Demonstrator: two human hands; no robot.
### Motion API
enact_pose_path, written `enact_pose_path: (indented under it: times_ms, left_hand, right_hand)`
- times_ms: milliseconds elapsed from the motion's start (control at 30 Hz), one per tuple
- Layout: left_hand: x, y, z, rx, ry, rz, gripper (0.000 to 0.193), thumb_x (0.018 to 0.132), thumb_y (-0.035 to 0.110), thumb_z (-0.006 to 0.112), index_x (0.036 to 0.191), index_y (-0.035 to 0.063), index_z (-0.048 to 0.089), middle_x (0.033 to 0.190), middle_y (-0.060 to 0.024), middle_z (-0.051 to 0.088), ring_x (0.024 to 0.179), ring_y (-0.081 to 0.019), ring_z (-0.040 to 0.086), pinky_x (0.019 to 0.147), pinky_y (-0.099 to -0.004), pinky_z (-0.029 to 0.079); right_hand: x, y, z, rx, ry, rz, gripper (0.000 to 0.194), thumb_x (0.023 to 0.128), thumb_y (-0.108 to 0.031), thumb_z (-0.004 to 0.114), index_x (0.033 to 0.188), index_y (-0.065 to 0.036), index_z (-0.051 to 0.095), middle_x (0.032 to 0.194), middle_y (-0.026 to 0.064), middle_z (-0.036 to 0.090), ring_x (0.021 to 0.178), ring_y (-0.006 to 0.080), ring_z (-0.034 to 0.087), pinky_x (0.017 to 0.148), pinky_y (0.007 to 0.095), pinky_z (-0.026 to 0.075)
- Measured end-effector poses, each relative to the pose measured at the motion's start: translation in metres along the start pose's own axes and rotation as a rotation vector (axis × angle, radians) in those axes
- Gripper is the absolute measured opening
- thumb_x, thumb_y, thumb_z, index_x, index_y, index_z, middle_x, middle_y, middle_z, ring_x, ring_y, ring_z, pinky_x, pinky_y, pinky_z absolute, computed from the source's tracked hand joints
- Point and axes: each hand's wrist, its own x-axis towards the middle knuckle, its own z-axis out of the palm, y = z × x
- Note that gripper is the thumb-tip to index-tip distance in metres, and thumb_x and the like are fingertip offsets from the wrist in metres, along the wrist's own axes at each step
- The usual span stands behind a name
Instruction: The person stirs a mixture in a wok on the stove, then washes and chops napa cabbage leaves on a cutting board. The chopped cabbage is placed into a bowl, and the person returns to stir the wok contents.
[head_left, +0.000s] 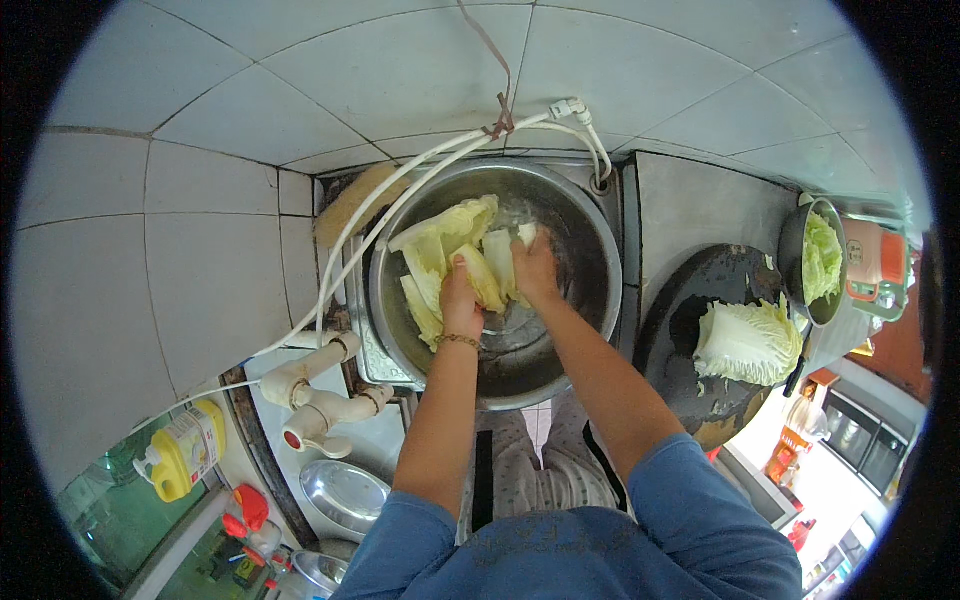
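Several napa cabbage leaves (431, 240) lie in a large metal basin (611, 277) with water in it. My left hand (460, 300) is closed around a pale yellow-green cabbage leaf (484, 281) near the basin's middle. To its right, my right hand (536, 266) grips the white end of a cabbage piece (527, 234), with another pale leaf (498, 259) between the two hands. Part of each hand's fingers is hidden by the leaves or the hand itself.
Right of the basin, a cut napa cabbage (742, 343) rests on a dark round chopping board (667, 300), beside a knife handle (795, 371). Beyond stands a metal bowl (791, 262) of leaves. White hoses (435, 154) cross the basin's upper left; white pipes (300, 382) sit lower left.
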Motion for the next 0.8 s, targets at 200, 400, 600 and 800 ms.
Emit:
enact_pose_path:
  times_ms: [200, 400, 600, 800]
  left_hand:
    - [0.008, -0.009, -0.003, 0.136, -0.008, 0.043, 0.038, 0.091, 0.03, 0.059, 0.119, 0.0046, 0.054, 0.112, -0.0059, 0.058, 0.101, -0.0192, 0.057, 0.087, -0.0342, 0.049]
    - [-0.016, 0.0, 0.003, 0.009, -0.168, 0.013, 0.047, 0.098, 0.037, 0.045, 0.13, 0.002, 0.045, 0.122, -0.0102, 0.054, 0.106, -0.0214, 0.057, 0.087, -0.0337, 0.049]
    - [-0.039, 0.001, 0.01, 0.045, -0.158, 0.024, 0.056, 0.1, 0.046, 0.036, 0.135, 0.0023, 0.039, 0.125, -0.01, 0.053, 0.115, -0.0209, 0.051, 0.097, -0.0329, 0.042]
    - [-0.05, 0.01, 0.004, -0.023, -0.182, 0.015, 0.073, 0.092, 0.066, 0.03, 0.135, 0.0077, 0.043, 0.13, -0.0079, 0.051, 0.119, -0.0229, 0.048, 0.104, -0.0373, 0.037]
  right_hand:
    - [0.01, -0.01, -0.002, -0.045, -0.126, 0.045, 0.047, 0.084, -0.03, 0.067, 0.119, -0.001, 0.053, 0.11, 0.0154, 0.062, 0.1, 0.0206, 0.058, 0.086, 0.034, 0.046]
    - [-0.011, -0.02, -0.011, 0.276, -0.374, 0.094, 0.046, 0.08, -0.032, 0.075, 0.111, -0.001, 0.06, 0.103, 0.0079, 0.065, 0.09, 0.0153, 0.06, 0.079, 0.0282, 0.049]
    - [-0.042, -0.034, -0.027, 0.223, -0.269, -0.108, 0.045, 0.077, -0.033, 0.075, 0.103, 0.001, 0.062, 0.093, 0.0121, 0.069, 0.085, 0.0187, 0.064, 0.078, 0.0333, 0.05]
    - [-0.069, -0.048, -0.014, 0.171, -0.191, -0.238, 0.034, 0.09, -0.03, 0.059, 0.111, -0.003, 0.06, 0.107, 0.0151, 0.063, 0.099, 0.0258, 0.059, 0.091, 0.0364, 0.043]
